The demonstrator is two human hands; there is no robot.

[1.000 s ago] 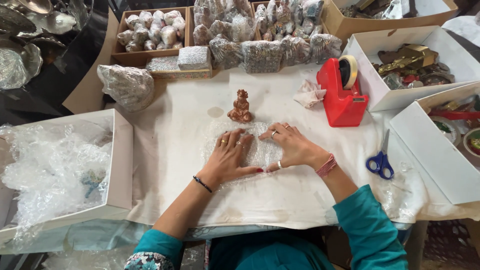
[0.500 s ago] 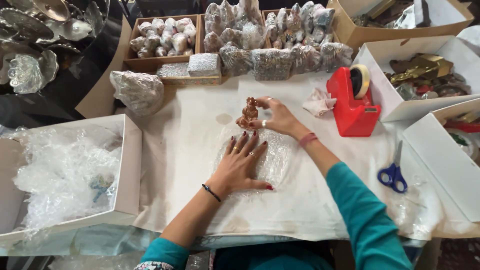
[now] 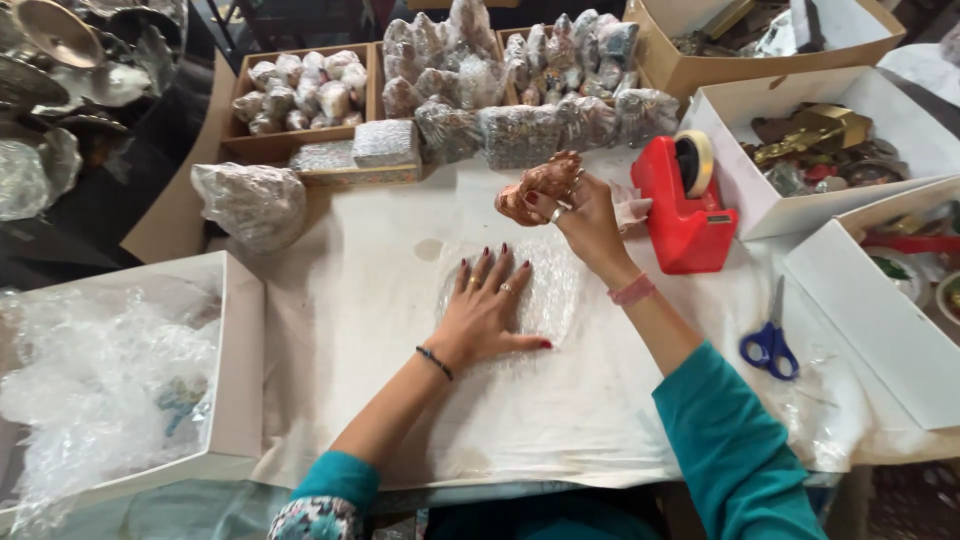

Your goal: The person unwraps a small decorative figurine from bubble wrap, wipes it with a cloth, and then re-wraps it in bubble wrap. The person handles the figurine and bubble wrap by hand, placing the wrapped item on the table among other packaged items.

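While your left hand [image 3: 487, 310] pins the sheet, your right hand [image 3: 585, 215] lifts the figurine.

With fingers spread flat and gripping nothing, your left hand presses the bubble wrap sheet [image 3: 548, 290] onto the white table cover [image 3: 350, 330] at the centre of the work area; at twelve o'clock from it, your right hand is closed around a small copper-coloured figurine [image 3: 535, 185], held clear of the table, though how firmly the fingers pinch it is hard to tell. This looks like the step of bringing the piece to the wrap: the next move calls for laying it on the sheet near the pinning hand and keeping the sheet flat. At three o'clock lie the blue scissors [image 3: 768, 345]; at one o'clock stands the red tape dispenser [image 3: 685, 205]; farther, at twelve, sit rows of wrapped bundles [image 3: 520, 120].
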